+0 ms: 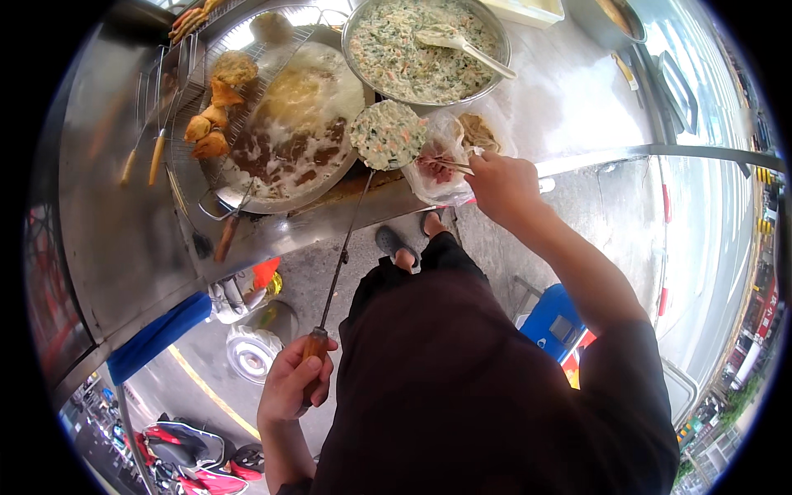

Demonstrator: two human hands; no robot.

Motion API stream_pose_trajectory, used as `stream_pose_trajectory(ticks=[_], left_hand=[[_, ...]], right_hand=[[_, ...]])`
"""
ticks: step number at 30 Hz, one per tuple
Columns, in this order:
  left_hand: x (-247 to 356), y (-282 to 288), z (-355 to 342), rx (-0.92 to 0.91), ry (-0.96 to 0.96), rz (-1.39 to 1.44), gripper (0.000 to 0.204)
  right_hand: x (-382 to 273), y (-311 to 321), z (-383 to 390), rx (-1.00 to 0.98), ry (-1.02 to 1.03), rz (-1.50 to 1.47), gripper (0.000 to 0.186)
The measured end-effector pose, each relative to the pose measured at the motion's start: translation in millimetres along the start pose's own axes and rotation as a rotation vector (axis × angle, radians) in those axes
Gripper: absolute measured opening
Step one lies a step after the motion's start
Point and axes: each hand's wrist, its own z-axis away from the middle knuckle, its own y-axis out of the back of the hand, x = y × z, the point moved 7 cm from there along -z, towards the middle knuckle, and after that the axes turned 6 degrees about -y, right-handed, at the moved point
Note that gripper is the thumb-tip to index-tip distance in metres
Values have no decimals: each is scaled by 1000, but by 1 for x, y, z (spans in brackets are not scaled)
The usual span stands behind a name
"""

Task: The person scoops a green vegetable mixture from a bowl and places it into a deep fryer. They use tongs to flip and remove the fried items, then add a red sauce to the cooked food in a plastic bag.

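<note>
My left hand (294, 381) is closed round the wooden handle of a long-handled ladle (337, 276). At the ladle's far end a round portion of pale batter with green and orange shreds (388, 136) covers its head, beside the pan's right rim. My right hand (502, 188) is closed on thin metal tongs (454, 165), whose tips reach into a clear plastic bag (445, 191) of reddish meat (436, 167). Just beyond the batter portion stands a big metal bowl (350, 74) of the same mixture, with a white spoon (478, 54) lying in it.
To the left, a wide pan of bubbling oil (305, 107) has a wire rack (183, 124) with browned fried pieces (213, 115). A wooden-handled tool (226, 238) leans at its near rim. Pale strips (478, 132) lie by the bag. A blue stool (554, 323) stands below, right.
</note>
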Motion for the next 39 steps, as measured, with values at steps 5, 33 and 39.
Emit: stream_pose_trajectory(ticks=[5,33,39], left_hand=[[-12,10,2,-12,-17,12,32],[-34,19,-1,-74,-71,0,31],[-31,18,-2,-86,-77,-13,30]], right_hand=[[25,57,28,27,-126,-188,16],[-16,64,38,83,-204,-241,23],[-54,50,27,244,34,-213,23]])
